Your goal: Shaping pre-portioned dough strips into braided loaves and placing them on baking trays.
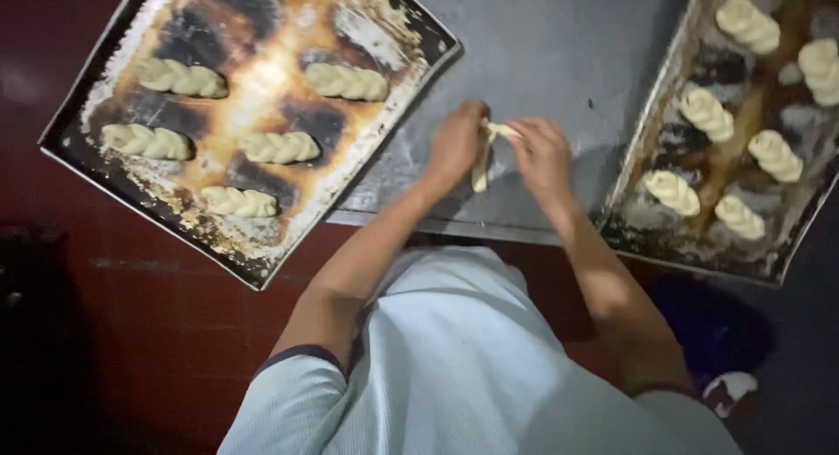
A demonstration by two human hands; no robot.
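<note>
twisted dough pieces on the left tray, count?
5 on the left tray: top row at and, middle row at and, one near the front at. None look hidden.

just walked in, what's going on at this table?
A person is working a strip of dough between both hands, left hand and right hand, over a metal table. A worn baking tray on the left holds five braided dough pieces; the tray on the right holds several more twisted pieces.

The metal baking tray (114, 171) looks scorched and rough, the dough strip (482, 158) soft, matt, perhaps floured.
</note>
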